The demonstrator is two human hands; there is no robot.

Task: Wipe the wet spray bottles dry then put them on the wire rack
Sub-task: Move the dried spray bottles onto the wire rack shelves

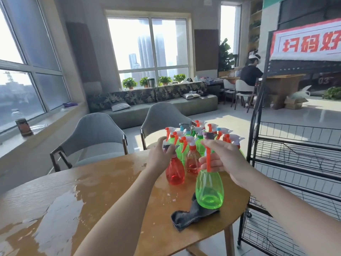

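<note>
My right hand [222,159] grips the neck and orange trigger of a green spray bottle [209,189], held just above the table over a grey cloth [190,216]. My left hand [159,156] grips the grey spray head of a red bottle [175,171] standing on the table. Behind them stands a cluster of several green and red spray bottles [195,137] with white and orange heads. The black wire rack [295,150] stands to the right of the table, its shelves bare.
The round wooden table [77,196] has water pooled across its left side. Two grey chairs [96,139] stand at its far edge. A sofa lines the window wall. A person sits at a desk far right.
</note>
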